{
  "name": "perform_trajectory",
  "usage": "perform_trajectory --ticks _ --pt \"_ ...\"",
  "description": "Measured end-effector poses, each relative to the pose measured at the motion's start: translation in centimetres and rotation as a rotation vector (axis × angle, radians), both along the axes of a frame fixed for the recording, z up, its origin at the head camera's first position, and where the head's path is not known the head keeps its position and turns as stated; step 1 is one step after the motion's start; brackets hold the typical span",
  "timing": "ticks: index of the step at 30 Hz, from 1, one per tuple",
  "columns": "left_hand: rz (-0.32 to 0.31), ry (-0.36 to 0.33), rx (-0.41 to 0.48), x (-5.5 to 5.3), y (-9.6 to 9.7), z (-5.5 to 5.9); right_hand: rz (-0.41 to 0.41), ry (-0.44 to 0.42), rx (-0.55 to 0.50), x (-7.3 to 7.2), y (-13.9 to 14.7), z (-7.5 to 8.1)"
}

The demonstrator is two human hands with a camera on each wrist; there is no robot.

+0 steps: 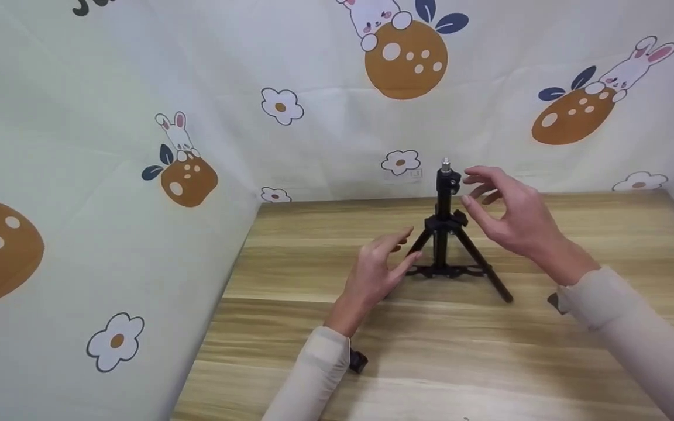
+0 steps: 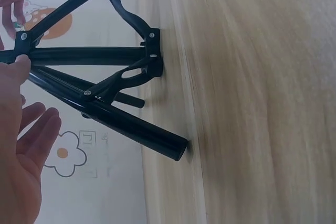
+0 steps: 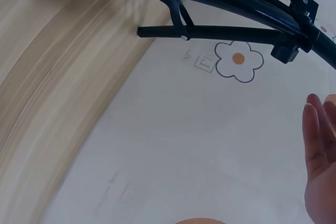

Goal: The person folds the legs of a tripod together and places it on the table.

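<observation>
A small black tripod stand (image 1: 443,202) stands upright on the table with its legs spread and a silver screw tip (image 1: 446,165) on top. My left hand (image 1: 369,272) is beside its left leg, fingers and thumb apart, the thumb overlapping that leg in the head view. In the left wrist view, the thumb lies over the hub where the legs (image 2: 142,132) meet. To the right of the upper post, my right hand (image 1: 518,219) is raised with loosely bent fingers, a small gap from the clamp knob (image 1: 454,182). Nothing is between its fingers.
The wood-grain table (image 1: 466,362) runs back to a pale cloth wall (image 1: 325,152) printed with rabbits, oranges and flowers. Another cloth wall (image 1: 56,263) rises along the left edge. Small dark pieces show at both sleeve cuffs, one by the left cuff (image 1: 337,354).
</observation>
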State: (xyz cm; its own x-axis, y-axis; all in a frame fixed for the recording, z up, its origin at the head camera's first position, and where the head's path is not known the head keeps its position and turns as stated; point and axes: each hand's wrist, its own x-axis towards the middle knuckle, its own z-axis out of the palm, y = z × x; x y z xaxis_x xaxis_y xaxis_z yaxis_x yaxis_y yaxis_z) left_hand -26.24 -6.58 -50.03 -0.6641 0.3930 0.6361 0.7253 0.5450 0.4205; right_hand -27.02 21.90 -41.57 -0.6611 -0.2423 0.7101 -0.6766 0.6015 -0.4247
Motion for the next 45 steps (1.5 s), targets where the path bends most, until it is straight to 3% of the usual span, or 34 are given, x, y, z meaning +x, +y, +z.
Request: perform_trajectory --ticks 5,10,17,21,32,45 --pt "-0.041 -0.001 0.035 0.0 0.0 -0.4 0.075 0.022 -0.069 0.0 -0.6 0.1" --pt "-0.063 -0.015 0.055 0.1 -0.1 -0.9 0.098 0.058 -0.101 0.0 -1.0 0.2" --pt "-0.059 -0.064 0.054 0.5 -0.2 -1.4 0.135 0.136 -0.154 -0.2 -1.8 0.5" --pt "-0.053 -0.056 0.045 0.5 -0.4 -1.6 0.145 0.161 -0.162 -0.3 -2.1 0.6" --pt "-0.072 -0.015 0.081 0.3 -0.1 -2.1 0.113 0.231 -0.133 -0.2 -2.2 1.2" --pt "-0.076 -0.064 0.126 0.5 0.3 -2.7 0.06 0.24 -0.222 -0.3 -3.1 1.1"
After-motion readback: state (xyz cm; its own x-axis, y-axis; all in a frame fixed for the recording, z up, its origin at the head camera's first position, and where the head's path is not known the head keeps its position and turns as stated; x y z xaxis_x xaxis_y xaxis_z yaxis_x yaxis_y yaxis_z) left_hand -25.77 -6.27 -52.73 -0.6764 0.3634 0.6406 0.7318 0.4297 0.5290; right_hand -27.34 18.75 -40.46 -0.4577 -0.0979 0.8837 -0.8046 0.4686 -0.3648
